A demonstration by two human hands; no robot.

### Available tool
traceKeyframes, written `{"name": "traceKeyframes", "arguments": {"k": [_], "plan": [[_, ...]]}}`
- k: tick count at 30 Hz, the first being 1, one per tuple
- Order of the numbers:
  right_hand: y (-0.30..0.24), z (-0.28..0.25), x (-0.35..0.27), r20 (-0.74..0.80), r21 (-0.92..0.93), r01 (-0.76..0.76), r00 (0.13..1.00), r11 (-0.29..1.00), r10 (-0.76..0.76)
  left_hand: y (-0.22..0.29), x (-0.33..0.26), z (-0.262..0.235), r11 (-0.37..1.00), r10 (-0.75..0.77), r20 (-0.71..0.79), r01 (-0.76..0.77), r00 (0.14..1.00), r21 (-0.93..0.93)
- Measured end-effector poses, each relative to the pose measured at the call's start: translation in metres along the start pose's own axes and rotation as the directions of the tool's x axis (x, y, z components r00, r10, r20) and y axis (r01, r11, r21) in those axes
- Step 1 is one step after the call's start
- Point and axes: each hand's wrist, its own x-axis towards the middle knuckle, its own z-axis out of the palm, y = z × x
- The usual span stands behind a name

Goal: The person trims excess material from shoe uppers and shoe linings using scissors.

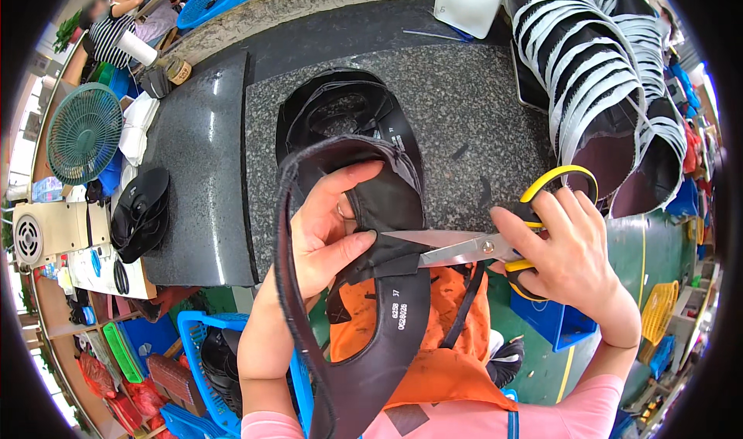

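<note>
In my left hand [321, 234] is a black shoe upper [395, 342], pinched between thumb and fingers. Its curved band loops over that wrist and down toward my lap, and pale print runs along the inner side. My right hand [569, 242] grips a pair of scissors [468, 251] by yellow-rimmed handles. The blades point left, slightly parted, at a black flap of the upper just beside my left thumb. Whether they are cutting into it I cannot tell. Beyond my left hand, more black uppers [340, 102] lie stacked on the speckled stone worktop [457, 91].
Long stacks of black pieces with white frayed edges [576, 60] stand at the right. A dark slab [193, 207] adjoins the worktop on the left, with another black piece [141, 213] at its edge. A blue basket [190, 334] sits below left. Far left, a person [112, 33] sits near a green fan [85, 133].
</note>
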Motion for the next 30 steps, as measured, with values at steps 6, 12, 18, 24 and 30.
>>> {"name": "traceKeyframes", "arguments": {"k": [6, 12, 18, 24, 30], "plan": [[-0.001, 0.007, -0.001, -0.094, 0.016, 0.021, 0.995, 1.000, -0.019, -0.002, 0.002, 0.005, 1.000, 0.006, -0.028, -0.006, 1.000, -0.023], [0.001, 0.011, -0.005, -0.177, 0.006, 0.134, 0.975, 0.991, -0.131, 0.008, -0.004, -0.001, 0.998, 0.026, 0.064, -0.029, 0.998, 0.048], [0.005, 0.012, -0.006, -0.184, 0.060, 0.201, 0.965, 0.978, -0.187, 0.017, -0.001, 0.008, 0.987, -0.042, 0.022, 0.038, 0.999, 0.155], [0.006, 0.003, 0.000, -0.113, 0.123, 0.225, 0.971, 0.967, -0.212, 0.024, -0.007, 0.006, 0.954, -0.108, -0.049, 0.118, 0.993, 0.275], [0.009, 0.002, 0.001, -0.102, 0.122, 0.236, 0.969, 0.964, -0.224, 0.024, 0.000, 0.016, 0.944, -0.137, -0.031, 0.140, 0.990, 0.298]]}}
